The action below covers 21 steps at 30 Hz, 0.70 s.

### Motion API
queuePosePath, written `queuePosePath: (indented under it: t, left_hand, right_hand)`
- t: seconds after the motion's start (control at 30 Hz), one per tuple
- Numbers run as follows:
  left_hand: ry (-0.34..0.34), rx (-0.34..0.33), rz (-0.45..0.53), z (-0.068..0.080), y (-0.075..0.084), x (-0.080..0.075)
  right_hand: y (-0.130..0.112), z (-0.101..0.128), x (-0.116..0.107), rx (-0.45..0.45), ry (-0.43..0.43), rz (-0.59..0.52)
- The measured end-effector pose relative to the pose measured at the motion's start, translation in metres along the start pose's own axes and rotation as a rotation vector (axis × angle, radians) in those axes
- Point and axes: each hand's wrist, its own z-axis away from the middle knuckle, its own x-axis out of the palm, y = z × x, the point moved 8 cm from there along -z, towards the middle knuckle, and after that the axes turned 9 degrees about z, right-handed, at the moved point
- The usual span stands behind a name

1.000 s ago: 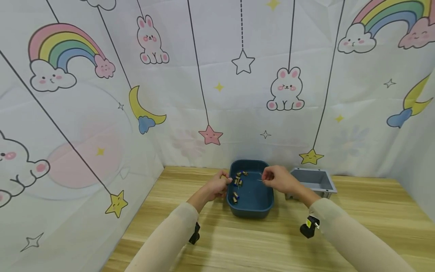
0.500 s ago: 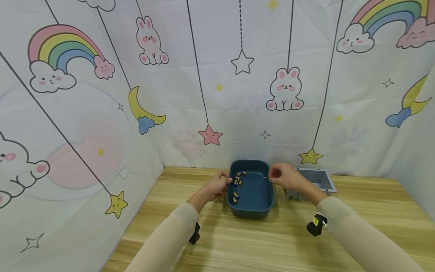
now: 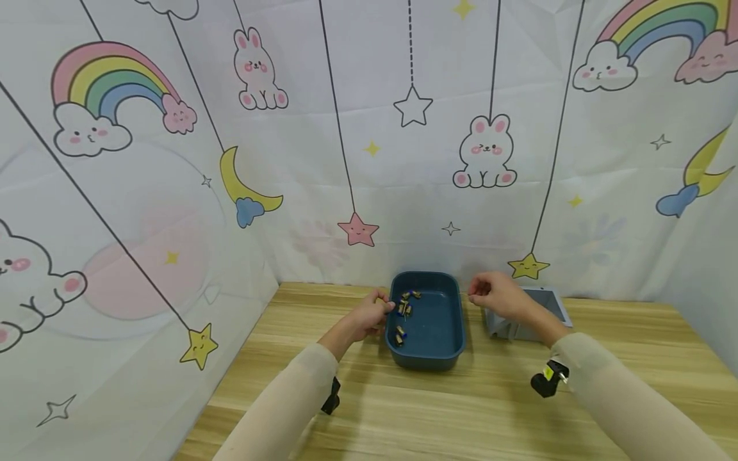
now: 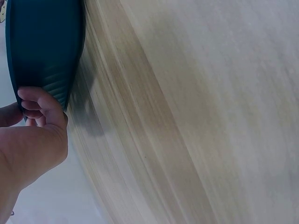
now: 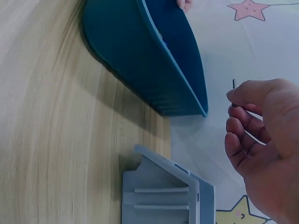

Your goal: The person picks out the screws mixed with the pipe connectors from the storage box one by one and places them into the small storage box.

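My left hand (image 3: pixel 371 315) grips the left rim of a dark blue plastic bin (image 3: pixel 432 330), its thumb over the edge and fingers against the outside wall. The same grip shows in the left wrist view, the hand (image 4: pixel 44 121) at the bin's corner. My right hand (image 3: pixel 498 298) hovers between the bin and a grey plastic box (image 3: pixel 501 328). Thumb and index finger pinch a small screw (image 5: pixel 234 84), whose threaded end points up in the right wrist view. The other fingers curl loosely below it. Several small brass-coloured fittings with blue bits (image 3: pixel 401 310) lie along the bin's left side.
The bin and the grey box stand side by side on a wood-grain table (image 3: pixel 369 410), near its back edge. A white cloth backdrop (image 3: pixel 415 166) with cartoon prints rises behind and at the sides. Both wrists carry black cameras.
My right hand has moved right, from over the bin, past its right rim, toward the grey box, carrying the screw. The left hand keeps its grip on the bin, which stays put.
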Motion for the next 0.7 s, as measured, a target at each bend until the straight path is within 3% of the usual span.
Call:
queuePosePath:
  t: [0.47, 0.7]
  left_hand:
    - [0.005, 0.000, -0.007, 0.003, 0.000, 0.001]
    - [0.003, -0.004, 0.003, 0.004, 0.002, 0.002]
  right_hand:
    - [0.005, 0.009, -0.016, -0.002, 0.005, -0.038]
    - [0.013, 0.012, -0.021, 0.009, 0.017, -0.005]
